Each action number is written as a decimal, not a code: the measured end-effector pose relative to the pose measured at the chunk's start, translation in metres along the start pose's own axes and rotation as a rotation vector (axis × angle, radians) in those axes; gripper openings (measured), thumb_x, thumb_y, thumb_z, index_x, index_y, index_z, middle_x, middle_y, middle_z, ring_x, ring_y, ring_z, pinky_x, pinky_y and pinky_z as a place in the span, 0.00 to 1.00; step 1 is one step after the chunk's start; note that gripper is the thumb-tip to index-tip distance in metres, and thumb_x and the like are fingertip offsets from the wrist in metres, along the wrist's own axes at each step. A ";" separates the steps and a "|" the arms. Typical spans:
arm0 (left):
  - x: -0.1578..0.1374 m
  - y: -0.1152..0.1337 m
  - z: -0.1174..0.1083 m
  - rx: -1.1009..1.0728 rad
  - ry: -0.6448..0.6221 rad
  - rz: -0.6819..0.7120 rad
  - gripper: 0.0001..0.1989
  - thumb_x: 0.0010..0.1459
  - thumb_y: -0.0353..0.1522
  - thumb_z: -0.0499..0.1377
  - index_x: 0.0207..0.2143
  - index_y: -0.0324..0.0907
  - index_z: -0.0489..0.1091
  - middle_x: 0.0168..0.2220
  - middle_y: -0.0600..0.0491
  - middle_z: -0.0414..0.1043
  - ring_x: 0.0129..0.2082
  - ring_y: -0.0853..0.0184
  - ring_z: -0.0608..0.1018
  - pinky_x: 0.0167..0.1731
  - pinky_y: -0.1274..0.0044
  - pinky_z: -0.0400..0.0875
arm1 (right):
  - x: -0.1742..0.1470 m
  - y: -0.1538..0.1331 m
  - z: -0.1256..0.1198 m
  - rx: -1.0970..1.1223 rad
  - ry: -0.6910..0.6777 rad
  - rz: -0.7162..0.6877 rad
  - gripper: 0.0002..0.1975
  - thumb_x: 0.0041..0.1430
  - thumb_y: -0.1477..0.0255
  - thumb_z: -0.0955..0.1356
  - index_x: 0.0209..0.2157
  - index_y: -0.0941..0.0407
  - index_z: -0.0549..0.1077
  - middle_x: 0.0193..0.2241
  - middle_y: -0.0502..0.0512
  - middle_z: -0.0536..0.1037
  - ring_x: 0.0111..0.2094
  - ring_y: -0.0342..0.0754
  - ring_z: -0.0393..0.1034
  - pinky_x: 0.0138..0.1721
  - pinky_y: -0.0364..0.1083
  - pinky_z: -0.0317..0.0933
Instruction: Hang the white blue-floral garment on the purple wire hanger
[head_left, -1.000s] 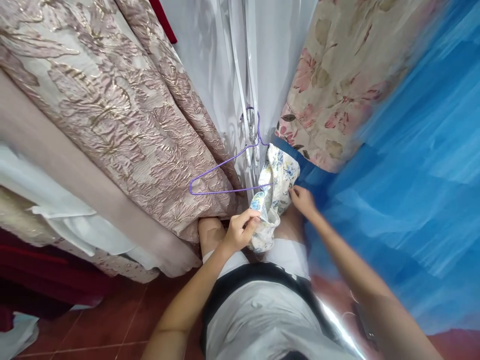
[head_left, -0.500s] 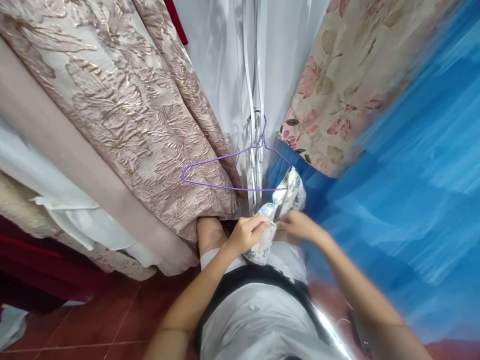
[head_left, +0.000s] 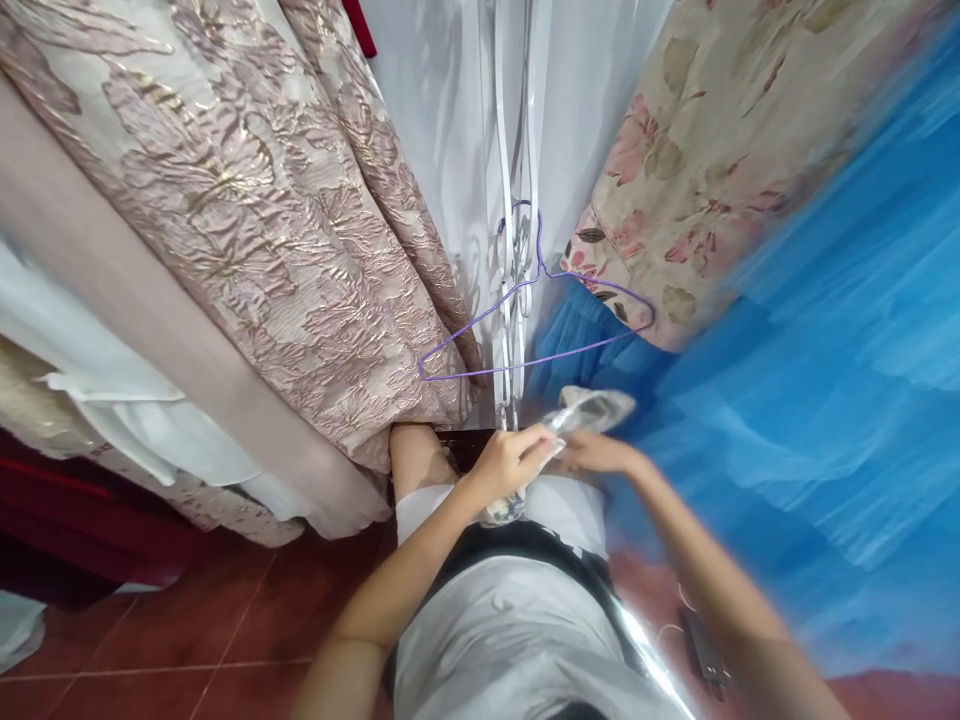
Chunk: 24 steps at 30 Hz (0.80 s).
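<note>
In front of my lap is a small white garment with a blue-and-yellow floral print [head_left: 596, 408], its upper part blurred by motion. My left hand [head_left: 511, 465] is closed, pinching its edge between thumb and fingers. Part of the cloth hangs below that hand near my waist. My right hand [head_left: 600, 453] is at the other side of the cloth, fingers curled in against it and partly blurred. Just beyond both hands, a purple wire hanger [head_left: 536, 365] hangs bare, its hook among white straps [head_left: 504, 150].
A pink-and-gold brocade garment [head_left: 247, 200] hangs on the left, with pale and dark red clothes beyond it. To the right are a pink floral garment [head_left: 697, 190] and blue tulle [head_left: 810, 420]. White cloth [head_left: 427, 110] hangs ahead. Red tiles [head_left: 247, 610] cover the floor.
The floral garment has come off the hanger's right end and dropped toward my lap. The hanger has swung rightward and now hangs free. Both hands stay close together at the cloth.
</note>
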<state>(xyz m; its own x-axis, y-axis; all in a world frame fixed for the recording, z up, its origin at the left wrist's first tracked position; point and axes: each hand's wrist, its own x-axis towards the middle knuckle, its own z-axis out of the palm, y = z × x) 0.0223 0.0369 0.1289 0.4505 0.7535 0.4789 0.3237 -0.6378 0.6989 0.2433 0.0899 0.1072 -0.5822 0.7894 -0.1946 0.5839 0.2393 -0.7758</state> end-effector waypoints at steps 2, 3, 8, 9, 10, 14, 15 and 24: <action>0.001 0.002 -0.004 0.022 0.027 -0.024 0.13 0.70 0.39 0.53 0.39 0.43 0.74 0.29 0.55 0.76 0.27 0.69 0.75 0.31 0.78 0.66 | -0.004 -0.019 0.008 0.158 -0.136 -0.073 0.21 0.70 0.60 0.60 0.39 0.58 0.79 0.35 0.57 0.81 0.37 0.51 0.76 0.43 0.49 0.70; 0.001 0.003 -0.006 0.025 0.047 -0.041 0.12 0.70 0.39 0.53 0.39 0.43 0.73 0.29 0.55 0.75 0.27 0.69 0.75 0.31 0.78 0.65 | -0.006 -0.030 0.010 0.201 -0.146 -0.119 0.22 0.70 0.59 0.59 0.39 0.58 0.78 0.37 0.57 0.81 0.40 0.50 0.75 0.47 0.50 0.69; 0.000 -0.003 -0.021 -0.216 0.057 -0.219 0.16 0.69 0.45 0.54 0.38 0.42 0.68 0.27 0.55 0.68 0.25 0.70 0.69 0.27 0.79 0.62 | -0.013 -0.072 0.015 0.214 -0.170 -0.376 0.14 0.60 0.60 0.71 0.34 0.58 0.78 0.35 0.53 0.78 0.38 0.49 0.69 0.45 0.48 0.66; -0.002 -0.007 -0.024 -0.313 -0.010 -0.243 0.18 0.67 0.47 0.55 0.39 0.41 0.68 0.28 0.55 0.67 0.25 0.71 0.67 0.25 0.80 0.60 | -0.015 -0.075 0.016 0.249 -0.191 -0.388 0.13 0.58 0.62 0.72 0.31 0.59 0.77 0.32 0.52 0.76 0.35 0.47 0.68 0.41 0.46 0.66; -0.005 -0.011 -0.027 -0.399 -0.093 -0.248 0.21 0.66 0.51 0.55 0.40 0.41 0.68 0.29 0.55 0.67 0.25 0.71 0.67 0.24 0.80 0.59 | -0.018 -0.076 0.017 0.305 -0.211 -0.383 0.13 0.57 0.62 0.73 0.29 0.59 0.76 0.28 0.51 0.75 0.31 0.45 0.66 0.37 0.45 0.65; -0.023 -0.037 -0.030 -0.449 -0.380 -0.217 0.33 0.61 0.60 0.53 0.35 0.37 0.71 0.30 0.52 0.68 0.29 0.68 0.69 0.28 0.78 0.62 | -0.028 -0.071 0.014 0.656 -0.134 -0.284 0.12 0.52 0.64 0.73 0.26 0.60 0.76 0.22 0.50 0.74 0.24 0.43 0.65 0.29 0.42 0.63; -0.028 -0.044 -0.030 -0.394 -0.397 -0.225 0.34 0.60 0.61 0.53 0.31 0.37 0.70 0.27 0.52 0.67 0.28 0.68 0.68 0.28 0.78 0.61 | -0.031 -0.069 0.010 0.733 -0.058 -0.265 0.11 0.50 0.65 0.74 0.27 0.60 0.77 0.23 0.51 0.75 0.24 0.44 0.67 0.28 0.43 0.64; -0.023 -0.100 -0.105 0.371 -0.045 -0.042 0.22 0.64 0.48 0.57 0.25 0.42 0.74 0.32 0.49 0.74 0.40 0.60 0.72 0.49 0.66 0.65 | -0.066 -0.057 -0.057 0.778 0.686 -0.199 0.09 0.42 0.62 0.71 0.21 0.53 0.72 0.16 0.51 0.71 0.16 0.46 0.63 0.17 0.45 0.58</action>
<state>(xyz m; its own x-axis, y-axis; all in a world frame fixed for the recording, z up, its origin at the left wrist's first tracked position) -0.1077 0.1004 0.1042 0.4634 0.7780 0.4243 0.6183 -0.6269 0.4741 0.2805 0.0565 0.1980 -0.0408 0.9844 0.1710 -0.1523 0.1630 -0.9748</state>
